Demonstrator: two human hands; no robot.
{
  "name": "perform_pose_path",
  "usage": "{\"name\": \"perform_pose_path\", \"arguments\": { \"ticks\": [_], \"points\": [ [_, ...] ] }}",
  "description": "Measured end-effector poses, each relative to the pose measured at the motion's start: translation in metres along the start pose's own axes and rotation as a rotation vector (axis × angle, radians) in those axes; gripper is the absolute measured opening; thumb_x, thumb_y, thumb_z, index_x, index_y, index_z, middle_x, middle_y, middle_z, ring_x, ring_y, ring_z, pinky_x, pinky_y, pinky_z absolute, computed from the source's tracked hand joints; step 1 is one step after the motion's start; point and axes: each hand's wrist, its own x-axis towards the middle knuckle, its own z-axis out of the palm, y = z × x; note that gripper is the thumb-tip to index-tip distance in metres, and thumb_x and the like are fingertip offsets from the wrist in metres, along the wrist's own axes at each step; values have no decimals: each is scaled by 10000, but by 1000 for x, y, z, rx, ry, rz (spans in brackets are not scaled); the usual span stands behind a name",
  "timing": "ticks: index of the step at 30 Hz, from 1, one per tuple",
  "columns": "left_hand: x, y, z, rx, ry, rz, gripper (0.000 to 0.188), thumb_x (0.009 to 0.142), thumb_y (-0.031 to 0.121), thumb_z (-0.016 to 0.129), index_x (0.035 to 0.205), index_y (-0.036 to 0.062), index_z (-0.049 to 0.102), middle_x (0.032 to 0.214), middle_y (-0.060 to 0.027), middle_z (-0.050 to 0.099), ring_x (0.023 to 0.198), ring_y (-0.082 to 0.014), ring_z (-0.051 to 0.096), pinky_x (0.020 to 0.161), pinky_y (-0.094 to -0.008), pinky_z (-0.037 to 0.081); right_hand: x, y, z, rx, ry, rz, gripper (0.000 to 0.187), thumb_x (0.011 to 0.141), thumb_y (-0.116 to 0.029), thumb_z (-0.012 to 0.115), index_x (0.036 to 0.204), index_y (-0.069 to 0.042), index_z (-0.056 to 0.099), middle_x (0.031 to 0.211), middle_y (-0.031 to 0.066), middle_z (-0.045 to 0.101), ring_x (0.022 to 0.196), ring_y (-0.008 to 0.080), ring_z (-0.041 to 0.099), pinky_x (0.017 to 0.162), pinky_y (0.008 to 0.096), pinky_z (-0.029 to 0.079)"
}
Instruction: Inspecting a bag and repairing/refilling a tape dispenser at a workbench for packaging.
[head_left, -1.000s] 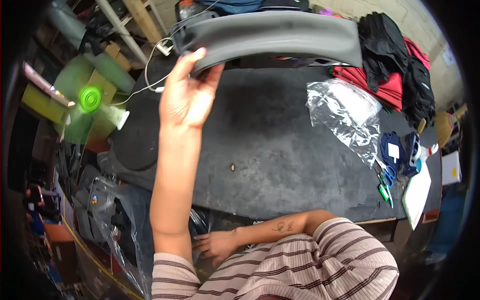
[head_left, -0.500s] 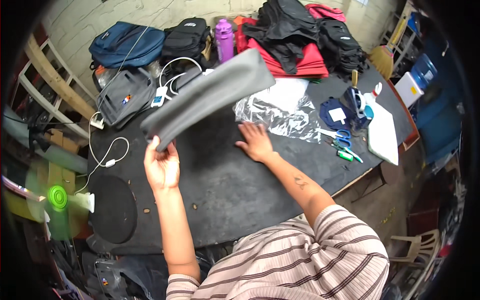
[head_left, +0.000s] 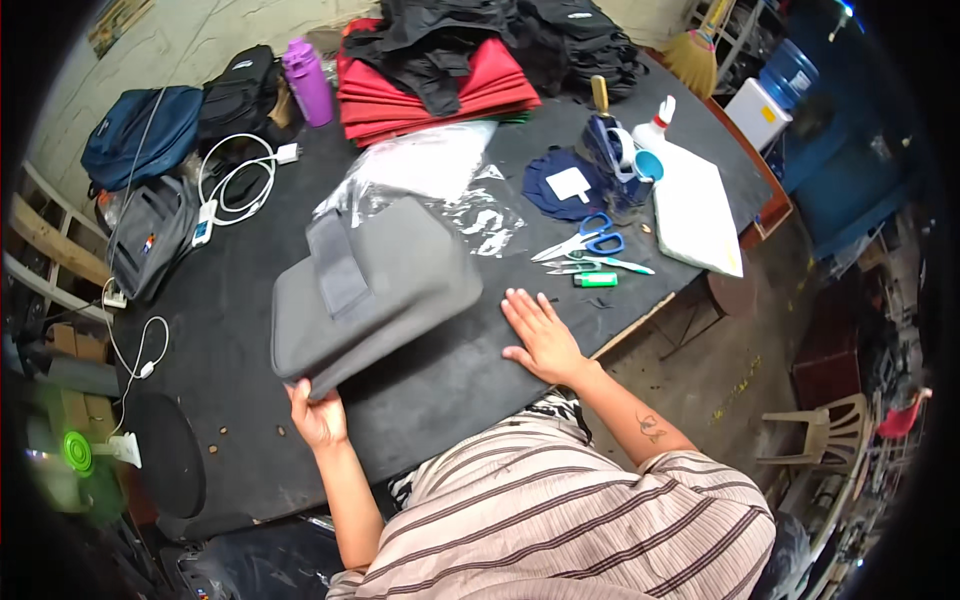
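A person in a striped shirt lowers a grey padded bag (head_left: 375, 290) onto the middle of a black worktable (head_left: 250, 340), the left hand (head_left: 318, 418) closed on the bag's near corner, the right hand (head_left: 541, 336) open and flat on the table near its front edge. The bag looks about half set down, its far end against clear plastic wrapping (head_left: 430, 180); laying it flat seems to call for an easy release.

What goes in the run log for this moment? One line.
left hand: grips grey padded fabric case | right hand: flat on black table, open
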Motion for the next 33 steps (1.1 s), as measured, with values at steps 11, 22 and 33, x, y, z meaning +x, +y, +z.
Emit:
{"name": "perform_pose_path", "arguments": {
  "ticks": [11,22,33],
  "points": [
    [-32,-19,-27,280,84,-83,769,692,-75,426,1423,121,288,1354,-60,426,1197,-211,447,985,-362,377,-50,51,-32,-87,-55,122,703,842,-600,436,1408,-195,337,1476,166,223,1369,338,196,1079,582,102],
    [-31,-17,-29,281,109,-140,741,732,-74,452,1422,146,294,1360,-42,418,1205,-210,435,994,-373,356,37,89,-4,-84,69,163,716,859,-581,433,1417,-151,303,1468,176,238,1322,331,290,1084,521,171],
    [-35,-16,-29,276,61,-130,715,760,-58,470,1423,129,282,1357,-44,422,1185,-197,452,983,-365,370,-45,63,-23,-101,70,348,736,870,-484,484,1410,-32,269,1461,155,279,1358,298,255,1102,474,168]
  ]
}}
